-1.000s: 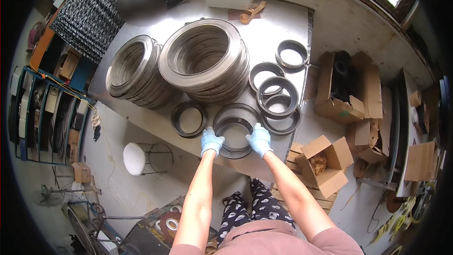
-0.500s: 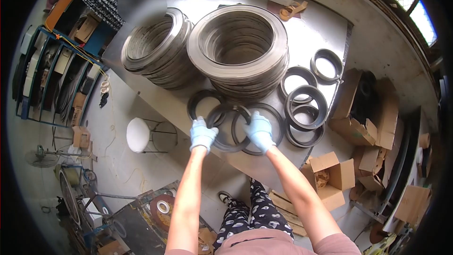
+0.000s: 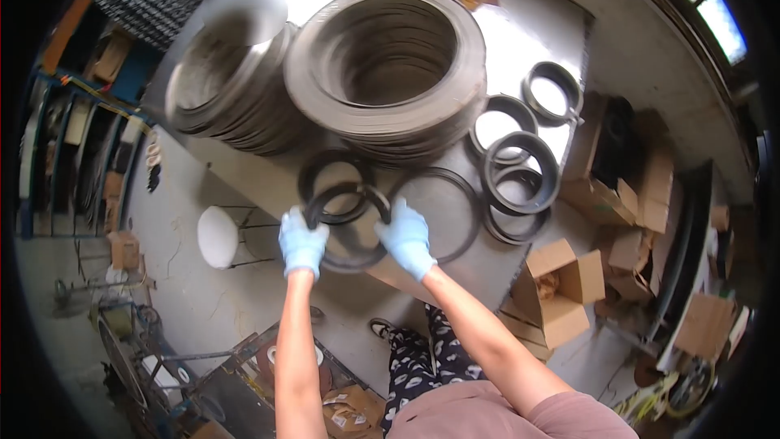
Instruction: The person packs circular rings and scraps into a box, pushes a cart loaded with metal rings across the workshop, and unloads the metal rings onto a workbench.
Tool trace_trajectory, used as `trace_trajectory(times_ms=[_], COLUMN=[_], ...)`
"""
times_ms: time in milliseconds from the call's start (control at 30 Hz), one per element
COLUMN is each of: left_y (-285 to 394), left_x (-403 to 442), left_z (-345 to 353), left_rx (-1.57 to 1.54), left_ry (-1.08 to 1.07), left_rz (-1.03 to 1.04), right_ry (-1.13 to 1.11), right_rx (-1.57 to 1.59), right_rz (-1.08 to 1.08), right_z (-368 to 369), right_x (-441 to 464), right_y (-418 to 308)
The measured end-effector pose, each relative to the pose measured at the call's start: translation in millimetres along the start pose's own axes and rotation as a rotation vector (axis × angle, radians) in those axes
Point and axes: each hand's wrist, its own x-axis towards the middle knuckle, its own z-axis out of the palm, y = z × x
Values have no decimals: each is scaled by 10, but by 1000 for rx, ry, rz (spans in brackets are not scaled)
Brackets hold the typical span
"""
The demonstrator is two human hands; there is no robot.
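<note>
A dark ring (image 3: 355, 264) is held between my two blue-gloved hands over the front edge of the metal table. My left hand (image 3: 303, 242) is closed on its left side, and my right hand (image 3: 405, 239) grips the right side. Just behind it lies another black ring (image 3: 311, 171), partly overlapped in view. A wide, thin ring (image 3: 474, 215) rests flat on the table to the right of my right hand. Farther back rise two tall stacks of flat metal rings, a near stack (image 3: 309, 102) and a left stack (image 3: 191, 118) that is partly blurred.
Several thick dark rings (image 3: 548, 187) lie overlapping along the table's right side. Open cardboard boxes (image 3: 562, 309) stand right of the table. A white-seated stool (image 3: 218, 237) is at the left, with loaded shelving (image 3: 61, 154) beyond it.
Both hands have moved left with the dark ring, away from the wide thin ring it overlapped before. The camera view has also shifted.
</note>
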Motion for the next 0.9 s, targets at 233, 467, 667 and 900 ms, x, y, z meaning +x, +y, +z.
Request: trace_trajectory(times_ms=[233, 467, 667, 900], left_y=[493, 1041, 917, -631], left_x=[-1496, -1984, -2115, -2885], left_z=[785, 1755, 1241, 754], left_rx=[-47, -124, -111, -295], left_ry=[-187, -350, -191, -118], left_rz=[177, 278, 264, -14], right_ry=[2, 168, 108, 418], right_rx=[-146, -247, -171, -151], right_rz=[309, 495, 508, 42], right_z=[-855, -1171, -1153, -1241], right_x=[-1362, -1793, -1680, -1911], right_y=[1155, 2106, 2255, 1784])
